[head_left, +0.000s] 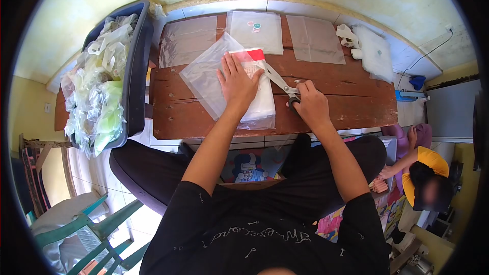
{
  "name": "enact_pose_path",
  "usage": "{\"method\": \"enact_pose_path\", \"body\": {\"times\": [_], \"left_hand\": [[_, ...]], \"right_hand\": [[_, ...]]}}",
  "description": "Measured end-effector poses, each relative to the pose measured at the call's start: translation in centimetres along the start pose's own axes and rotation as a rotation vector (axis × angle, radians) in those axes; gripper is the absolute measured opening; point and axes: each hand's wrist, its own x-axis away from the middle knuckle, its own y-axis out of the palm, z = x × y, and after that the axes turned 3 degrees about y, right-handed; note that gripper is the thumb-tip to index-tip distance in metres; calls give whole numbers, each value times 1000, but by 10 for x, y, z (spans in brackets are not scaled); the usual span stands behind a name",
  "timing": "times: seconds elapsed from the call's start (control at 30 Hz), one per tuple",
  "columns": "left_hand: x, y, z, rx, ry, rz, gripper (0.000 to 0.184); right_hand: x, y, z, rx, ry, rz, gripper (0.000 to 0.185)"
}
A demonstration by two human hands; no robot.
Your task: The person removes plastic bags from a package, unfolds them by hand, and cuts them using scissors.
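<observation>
My left hand [237, 82] lies flat, fingers spread, on a clear plastic sheet [204, 74] and the white packet [262, 99] with a red band near its top. In my right hand [310, 103] are the black handles of metal scissors [279, 80]. Their blades point up and left, over the right edge of the packet. Both hands are above the brown wooden table [326, 104]. Whether the blades touch the packet is hard to tell.
A dark bin [137, 66] full of plastic bags stands left. Stacked clear sheets [254, 33], another sheet [316, 39] and a plastic pile [374, 53] lie along the table's back. A green chair [97, 229] is lower left. Another person [428, 173] sits at the right.
</observation>
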Motion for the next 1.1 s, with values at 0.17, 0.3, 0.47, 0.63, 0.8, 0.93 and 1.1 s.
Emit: {"method": "enact_pose_path", "body": {"times": [0.17, 0.3, 0.47, 0.63, 0.8, 0.93, 1.1], "left_hand": [[-1, 0, 0, -2, -1, 10, 103], [-1, 0, 2, -14, -4, 13, 106], [-1, 1, 1, -35, 2, 14, 107], [0, 2, 0, -38, 10, 24, 107], [0, 0, 0, -25, 9, 17, 110], [0, -1, 1, -24, 11, 18, 114], [0, -2, 1, -7, 12, 29, 115]], "right_hand": [[-5, 2, -2, 16, 4, 8, 37], [-7, 3, -2, 12, -3, 9, 36], [-9, 5, -3, 34, 0, -6, 36], [-14, 5, -7, 19, -6, 11, 37], [-12, 6, -5, 21, 7, 5, 38], [-7, 5, -4, 13, 13, 24, 38], [-10, 10, -7, 4, 15, 23, 37]]}}
